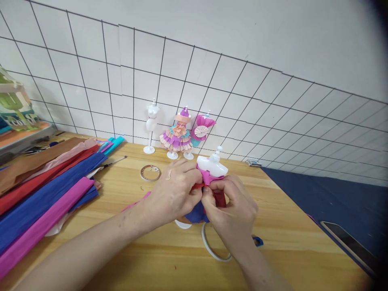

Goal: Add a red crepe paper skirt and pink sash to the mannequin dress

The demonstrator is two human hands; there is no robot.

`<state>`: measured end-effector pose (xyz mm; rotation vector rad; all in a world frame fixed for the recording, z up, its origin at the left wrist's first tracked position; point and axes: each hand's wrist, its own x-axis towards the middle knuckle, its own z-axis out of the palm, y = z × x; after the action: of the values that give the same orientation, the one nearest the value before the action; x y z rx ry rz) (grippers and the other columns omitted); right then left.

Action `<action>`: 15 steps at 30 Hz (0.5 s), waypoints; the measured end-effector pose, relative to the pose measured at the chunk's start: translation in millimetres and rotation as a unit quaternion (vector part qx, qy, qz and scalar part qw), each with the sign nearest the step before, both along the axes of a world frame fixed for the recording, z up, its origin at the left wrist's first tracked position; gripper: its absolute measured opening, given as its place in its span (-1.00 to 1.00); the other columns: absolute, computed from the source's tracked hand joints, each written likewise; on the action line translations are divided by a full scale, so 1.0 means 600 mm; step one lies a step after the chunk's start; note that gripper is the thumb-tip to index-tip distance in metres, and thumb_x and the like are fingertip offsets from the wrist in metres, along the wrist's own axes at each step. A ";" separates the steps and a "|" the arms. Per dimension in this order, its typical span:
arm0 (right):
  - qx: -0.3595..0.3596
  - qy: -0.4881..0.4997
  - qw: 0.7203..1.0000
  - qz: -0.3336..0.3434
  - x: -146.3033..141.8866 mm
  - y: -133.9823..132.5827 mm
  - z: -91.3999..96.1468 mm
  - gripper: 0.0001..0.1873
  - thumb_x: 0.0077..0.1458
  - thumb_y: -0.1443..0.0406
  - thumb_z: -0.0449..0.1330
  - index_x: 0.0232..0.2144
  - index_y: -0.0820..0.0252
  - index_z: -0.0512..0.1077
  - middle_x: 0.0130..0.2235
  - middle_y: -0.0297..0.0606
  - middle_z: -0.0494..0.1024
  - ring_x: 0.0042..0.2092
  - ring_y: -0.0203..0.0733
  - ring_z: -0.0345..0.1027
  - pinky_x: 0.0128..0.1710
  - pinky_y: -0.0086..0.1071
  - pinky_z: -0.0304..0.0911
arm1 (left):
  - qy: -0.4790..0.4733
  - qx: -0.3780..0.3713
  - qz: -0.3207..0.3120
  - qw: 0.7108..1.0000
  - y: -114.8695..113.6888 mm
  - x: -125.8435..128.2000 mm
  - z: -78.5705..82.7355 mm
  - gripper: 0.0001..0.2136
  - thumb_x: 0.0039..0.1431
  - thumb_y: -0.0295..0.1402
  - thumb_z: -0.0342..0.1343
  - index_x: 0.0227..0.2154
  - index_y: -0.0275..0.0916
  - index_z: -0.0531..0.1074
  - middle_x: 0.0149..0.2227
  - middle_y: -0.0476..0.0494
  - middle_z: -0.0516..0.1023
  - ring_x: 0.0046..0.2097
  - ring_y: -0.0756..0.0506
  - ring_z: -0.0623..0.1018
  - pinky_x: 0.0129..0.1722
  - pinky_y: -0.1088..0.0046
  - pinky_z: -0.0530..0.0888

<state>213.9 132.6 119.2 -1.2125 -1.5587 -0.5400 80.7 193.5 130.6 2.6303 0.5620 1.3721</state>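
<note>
A small white dress form (212, 167) stands tilted on the table, wrapped in pink crepe paper (207, 177) at the chest, with blue crepe paper (197, 213) lower down. At its waist, my left hand (177, 186) pinches the left end of a red crepe paper strip (198, 186). My right hand (232, 204) is closed on the same strip from the right, thumb and forefinger meeting near the front middle. Both hands hide much of the form's body. Below them lies a white tape roll (212, 249), partly behind my right wrist.
Rolled crepe paper (45, 218) in several colours covers the left side. Near the wall stand a bare dress form (152, 117) and two dressed ones (177, 139). Another tape roll (150, 173) lies left of my hands; a phone (348, 244) is at the right edge.
</note>
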 end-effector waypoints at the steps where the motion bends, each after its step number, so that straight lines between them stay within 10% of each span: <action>1: -0.001 0.012 1.000 0.003 -0.001 0.000 0.001 -0.80 -0.06 0.50 0.16 -0.58 0.15 0.28 -0.56 -0.44 0.29 -0.52 -0.33 0.18 -0.56 -0.45 0.09 | -0.010 -0.015 -0.010 1.000 0.000 0.001 0.000 -0.82 0.09 -0.54 -0.02 -0.60 -0.27 0.26 -0.49 -0.03 0.35 -0.43 0.00 0.30 -0.41 0.45 0.28; 15: -0.077 0.181 0.977 0.079 -0.004 0.001 -0.001 -0.81 -0.12 0.51 0.13 -0.62 0.15 0.29 -0.54 -0.42 0.29 -0.52 -0.33 0.18 -0.60 -0.46 0.09 | -0.050 -0.144 -0.068 0.986 0.005 -0.002 0.002 -0.84 -0.01 -0.58 0.03 -0.63 -0.28 0.32 -0.54 0.02 0.34 -0.44 0.04 0.34 -0.42 0.50 0.28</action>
<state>211.8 133.2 118.5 -1.2127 -1.3851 -0.0875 79.3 196.5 132.0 2.3116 0.5131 1.2683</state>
